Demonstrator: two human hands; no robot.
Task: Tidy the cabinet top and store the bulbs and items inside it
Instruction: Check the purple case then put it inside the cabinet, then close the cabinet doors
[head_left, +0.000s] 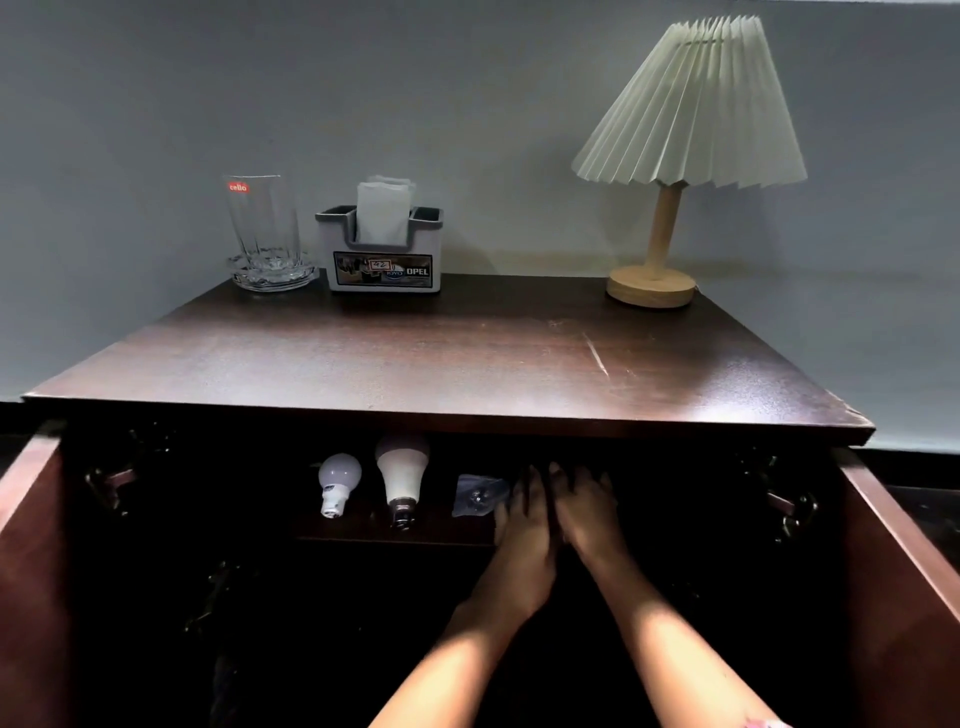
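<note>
Inside the open dark wooden cabinet, a small white bulb and a larger white bulb lie on the upper shelf, caps toward me. To their right lies a small clear plastic packet. My left hand rests palm down on the shelf just right of the packet, fingers touching its edge. My right hand lies beside it, fingers spread flat and reaching under the cabinet top. Neither hand visibly grips anything; the dark hides what lies under the fingers.
On the cabinet top stand a glass tumbler on a glass dish at the back left, a grey tissue holder beside it, and a pleated-shade wooden lamp at the back right. Both cabinet doors hang open at the sides.
</note>
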